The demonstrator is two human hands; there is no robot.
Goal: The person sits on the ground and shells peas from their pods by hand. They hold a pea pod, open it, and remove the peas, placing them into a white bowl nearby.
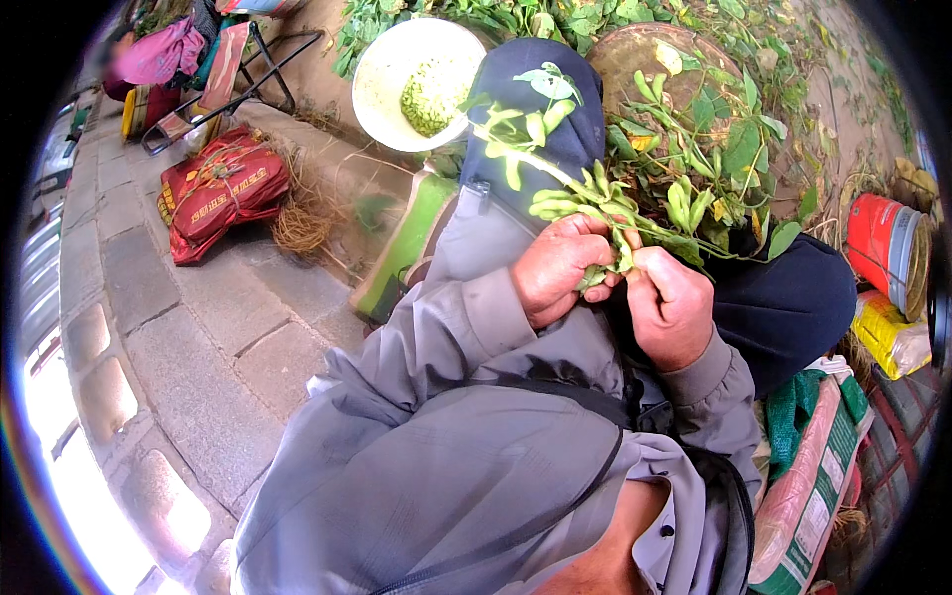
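My left hand (567,268) is closed around the stem of a green bean plant (554,160) whose plump, fuzzy pods hang in clusters. Right beside it, my right hand (667,303) pinches a pod or leaf at the stem between thumb and finger; which one I cannot tell. Both hands are close together above my lap. A white bucket (372,82) with shelled green beans (433,97) inside stands beyond my knee. More podded stalks with leaves (692,201) lie across my other leg, in front of a round brownish lid or basin (632,56).
At the left, a tied red bag (223,195) lies on paving near a folding stool (230,82); a person in pink (160,56) is beyond. Leafy plants (587,18) cover the ground ahead. At the right are a red tin (877,242), a yellow packet (885,335) and a green-and-pink sack (807,483).
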